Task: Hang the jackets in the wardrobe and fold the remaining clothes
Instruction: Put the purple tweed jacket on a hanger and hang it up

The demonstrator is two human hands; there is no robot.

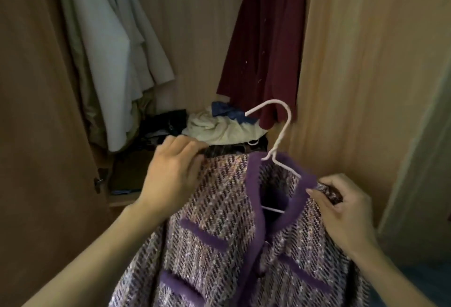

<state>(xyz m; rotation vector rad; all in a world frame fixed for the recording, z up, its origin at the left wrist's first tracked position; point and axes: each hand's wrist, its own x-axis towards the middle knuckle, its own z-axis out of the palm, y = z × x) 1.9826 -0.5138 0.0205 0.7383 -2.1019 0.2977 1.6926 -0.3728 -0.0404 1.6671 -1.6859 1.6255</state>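
Purple tweed jacket with plush violet trim fills the lower middle of the view, draped on one white wire hanger whose hook rises free above the collar. Its hem and sleeves are cut off by the bottom edge, and most of the hanger's frame is hidden inside the neckline, with only a short stretch of the bar showing.

Two hands hold the jacket, one at each shoulder. The left hand is closed over the left shoulder, fingers curled on the fabric. The right hand pinches the right shoulder between thumb and fingers. Both forearms reach up from below, so the jacket hangs between them, in front of the open wardrobe.

Inside the wardrobe hang at least two garments: a pale grey-white coat on the left, with an olive layer behind it that is hard to separate, and one dark red garment on the right. Their tops are cut off, so no rail shows. Between them sits a heap of crumpled clothes, cream, blue and black, too jumbled to count.
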